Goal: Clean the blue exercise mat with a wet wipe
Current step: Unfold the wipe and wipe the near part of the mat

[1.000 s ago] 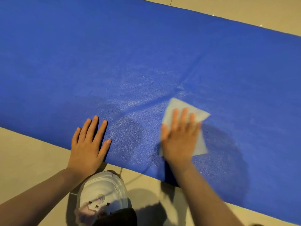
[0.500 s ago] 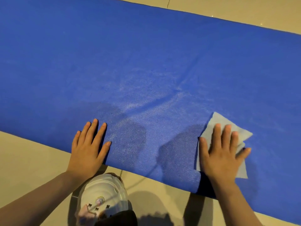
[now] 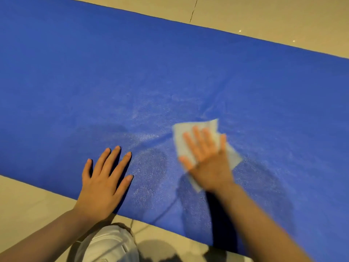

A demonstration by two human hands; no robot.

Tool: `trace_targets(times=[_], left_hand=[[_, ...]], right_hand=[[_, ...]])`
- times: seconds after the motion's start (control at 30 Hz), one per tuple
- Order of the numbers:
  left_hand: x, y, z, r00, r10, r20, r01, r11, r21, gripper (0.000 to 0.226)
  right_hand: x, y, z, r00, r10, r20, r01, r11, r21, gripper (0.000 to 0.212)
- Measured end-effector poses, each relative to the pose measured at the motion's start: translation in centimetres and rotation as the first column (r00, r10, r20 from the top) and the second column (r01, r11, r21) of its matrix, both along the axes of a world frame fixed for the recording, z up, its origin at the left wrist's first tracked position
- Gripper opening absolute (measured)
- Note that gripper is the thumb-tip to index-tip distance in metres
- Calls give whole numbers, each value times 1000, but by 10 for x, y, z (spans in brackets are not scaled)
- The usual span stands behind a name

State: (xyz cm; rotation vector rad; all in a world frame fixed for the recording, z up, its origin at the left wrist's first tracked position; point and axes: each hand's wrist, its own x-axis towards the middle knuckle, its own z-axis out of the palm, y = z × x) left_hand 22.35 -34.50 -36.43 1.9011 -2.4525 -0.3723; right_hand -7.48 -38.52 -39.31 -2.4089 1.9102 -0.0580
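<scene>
— What's the room like from where you stand?

— Plain. A beige tiled floor (image 3: 264, 14), smooth, with a thin dark joint line running away near the far edge and two tiny bright glints further right. The long blue textured foam exercise mat (image 3: 132, 72) lies flat on it, stretching across the whole view from left to right, with floor showing along both its long sides.

— And the person?

— Crouched at the near edge. The left hand (image 3: 103, 182) lies flat, fingers straight and slightly spread, palm at the mat's near edge, fingers pointing onto the blue. It has hold of nothing.

— The other one?

— The right hand (image 3: 205, 159) is blurred, fingers straight and together, pressing the pale, thin, rumpled wet wipe (image 3: 181, 137) down on the mat. The grip is an open palm on top, not a pinch. The wipe sits right of the left hand, well in from the near edge, its corners sticking out past the fingertips and on either side of the palm.

— Anything else about the mat?

— There is a lighter, glistening patch around the hands, a faint crease running up from the wipe, and dark shadows beneath both arms.

— Anything below?

— A white shoe (image 3: 109, 244) on the floor between the forearms, just beside the mat's edge.
</scene>
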Motion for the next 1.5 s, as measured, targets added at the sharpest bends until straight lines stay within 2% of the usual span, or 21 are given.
trace_targets(times=[0.1,0.17,0.23,0.27,0.33,0.37,0.43,0.53,0.67,0.73,0.8,0.9,0.97,1.03,1.13,1.23,1.3,1.37,1.43,1.5], left_hand=[[4,-2,1,999,-44,21,44,999,-17,59],[3,-1,0,999,-39,31,40,999,-20,59],[2,0,-3,999,-29,29,29,999,-26,59],[1,1,-4,999,-27,32,28,999,-28,58],[1,2,-4,999,-28,29,29,999,-23,59],[1,2,-4,999,-31,26,32,999,-18,59],[3,0,-1,999,-44,18,44,999,2,59],[9,-2,2,996,-87,7,87,996,32,62],[4,0,9,990,-88,-111,96,993,67,67],[-5,2,13,975,-131,-178,145,987,67,67],[-16,7,14,951,-243,-192,256,966,46,70],[-36,21,7,875,-472,-108,476,879,14,84],[-46,29,0,841,-541,-22,542,841,10,92],[-51,29,-3,844,-536,15,536,844,1,91],[-53,25,4,824,-564,52,565,825,-11,81],[-53,25,13,735,-673,85,678,727,-106,59],[-53,29,19,708,-703,69,701,689,-183,52],[-57,33,29,698,-715,38,703,673,-230,60],[-61,30,41,748,-663,-8,637,722,-272,52],[-69,6,70,899,-424,-112,383,884,-268,38]], right_hand=[[-79,-62,3,943,-329,-43,330,944,8,72],[-104,-86,16,836,-548,-11,545,829,127,74],[-92,-99,26,747,-664,-28,656,730,194,72],[-73,-101,26,752,-658,-37,651,733,198,71],[-24,-94,20,847,-531,-5,524,835,164,70],[3,-85,15,900,-433,50,427,899,97,69],[46,-64,7,955,-246,168,254,967,-32,61],[83,-26,5,966,-97,240,120,989,-84,54],[71,10,9,983,3,185,1,1000,-25,56],[42,30,12,988,-81,131,77,996,35,59],[4,53,16,951,-296,88,288,953,90,62],[-52,93,25,811,-583,45,565,801,197,71],[-60,117,31,735,-678,37,650,718,250,75],[-44,133,36,707,-706,34,671,685,283,78],[-16,146,39,791,-611,19,578,758,304,89],[-17,158,41,938,-345,34,322,903,286,97],[-25,161,46,981,-193,26,173,924,341,100],[-31,155,62,992,-126,-23,124,888,443,105],[-32,145,80,993,-73,-98,116,816,566,101],[-26,144,98,994,-32,-101,90,757,647,87]])
